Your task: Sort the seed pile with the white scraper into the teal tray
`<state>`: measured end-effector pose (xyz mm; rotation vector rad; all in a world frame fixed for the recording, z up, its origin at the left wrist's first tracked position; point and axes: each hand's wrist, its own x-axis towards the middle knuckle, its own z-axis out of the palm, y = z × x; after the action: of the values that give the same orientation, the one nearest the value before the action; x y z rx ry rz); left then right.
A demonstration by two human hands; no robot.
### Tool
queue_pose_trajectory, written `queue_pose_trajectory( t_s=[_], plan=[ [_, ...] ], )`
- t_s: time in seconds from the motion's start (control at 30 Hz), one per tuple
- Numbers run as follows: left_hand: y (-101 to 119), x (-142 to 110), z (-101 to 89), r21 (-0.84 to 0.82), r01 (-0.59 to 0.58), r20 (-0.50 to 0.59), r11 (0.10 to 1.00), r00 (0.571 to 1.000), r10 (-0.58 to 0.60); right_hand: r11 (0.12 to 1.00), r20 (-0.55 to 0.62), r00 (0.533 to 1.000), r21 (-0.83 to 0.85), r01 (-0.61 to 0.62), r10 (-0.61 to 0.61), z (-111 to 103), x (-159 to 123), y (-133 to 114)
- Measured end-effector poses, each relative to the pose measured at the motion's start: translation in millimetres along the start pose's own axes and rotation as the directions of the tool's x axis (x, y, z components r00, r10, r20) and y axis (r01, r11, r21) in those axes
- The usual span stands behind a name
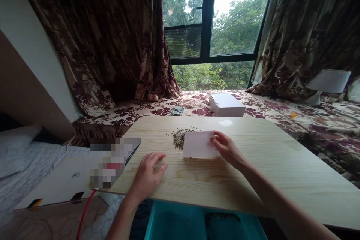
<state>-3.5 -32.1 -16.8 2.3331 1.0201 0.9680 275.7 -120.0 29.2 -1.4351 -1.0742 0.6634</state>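
Observation:
In the head view, my right hand (223,146) pinches the right end of a white card (198,144), which is tilted with its lower edge at the tabletop. Against the card's left side lies a pile of small grains (179,138), greenish-brown with white ones among them. The card hides part of that pile, and a few stray grains lie around it. My left hand (150,174) hovers over or rests on the wood to the left of the card, its fingers apart and nothing in them. Below the table's near edge sits a teal container (176,221) with dark bits in its right compartment.
The light wooden table (270,165) stands before a window seat. A white box (227,105) and a lamp (329,82) are on the seat. A pixelated item (112,163) lies at the table's left edge, near a red cable (84,210) and a pale board (62,180).

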Motion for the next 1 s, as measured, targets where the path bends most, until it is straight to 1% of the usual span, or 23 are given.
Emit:
queue_pose_trajectory(
  t_s=[0.27, 0.43, 0.6, 0.7, 0.87, 1.0],
  plan=[
    [-1.8, -0.5, 0.9, 0.001, -0.010, 0.005, 1.000, 1.000, 0.010, 1.000, 0.048, 0.999, -0.004, -0.023, 0.023, -2.9, 2.3, 7.3],
    [-2.6, -1.0, 1.2, 0.002, -0.008, 0.007, 1.000, 1.000, 0.008, 1.000, 0.056, 0.998, -0.012, -0.024, 0.024, 3.6, 6.8, 5.0],
    [-3.8, -1.2, 1.5, 0.005, -0.005, 0.017, 1.000, 1.000, 0.005, 0.997, 0.101, 0.992, -0.007, -0.079, 0.079, 9.2, 11.7, 3.9],
    [-5.1, -1.2, 1.5, 0.002, -0.007, 0.018, 1.000, 1.000, 0.007, 0.994, 0.134, 0.985, -0.019, -0.112, 0.113, 7.7, 14.0, 3.7],
    [-7.1, -0.9, 2.4, -0.010, -0.013, 0.008, 1.000, 1.000, 0.013, 0.991, 0.172, 0.977, -0.084, -0.109, 0.122, 2.2, 16.3, 0.8],
    [-7.6, -0.8, 2.8, -0.015, -0.010, 0.003, 1.000, 1.000, 0.010, 0.983, 0.244, 0.957, -0.125, -0.131, 0.159, -1.0, 18.1, -0.8]
  ],
)
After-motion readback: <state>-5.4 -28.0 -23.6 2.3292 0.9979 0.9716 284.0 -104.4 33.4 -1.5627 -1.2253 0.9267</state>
